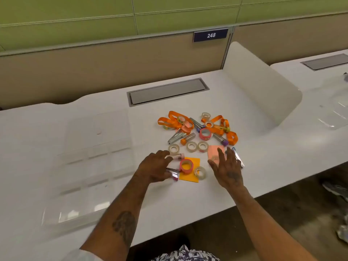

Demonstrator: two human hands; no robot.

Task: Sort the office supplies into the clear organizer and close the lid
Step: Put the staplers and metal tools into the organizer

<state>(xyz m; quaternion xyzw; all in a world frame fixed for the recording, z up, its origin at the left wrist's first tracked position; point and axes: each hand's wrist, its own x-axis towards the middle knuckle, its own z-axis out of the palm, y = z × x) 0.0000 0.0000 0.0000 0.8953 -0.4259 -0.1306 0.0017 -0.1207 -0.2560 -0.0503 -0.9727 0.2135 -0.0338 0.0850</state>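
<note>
A pile of office supplies lies mid-desk: orange lanyards (174, 120), clear tape rolls (191, 146), a pink tape roll (205, 134), small staplers (188, 138) and sticky-note pads. The clear organizer (94, 159) lies open at the left, its lid flat toward the back. My left hand (156, 167) rests at the pile's near-left edge, fingers spread around a pink stapler (174, 175) and beside a pink tape roll (186, 165) on an orange note pad (195, 162). My right hand (227, 167) hovers open over a pink note pad (212, 149) and a clear tape roll.
A white curved divider (263, 91) stands at the right of the desk. A grey cable hatch (167, 92) sits behind the pile. The desk's front edge (207, 213) runs diagonally just below my wrists.
</note>
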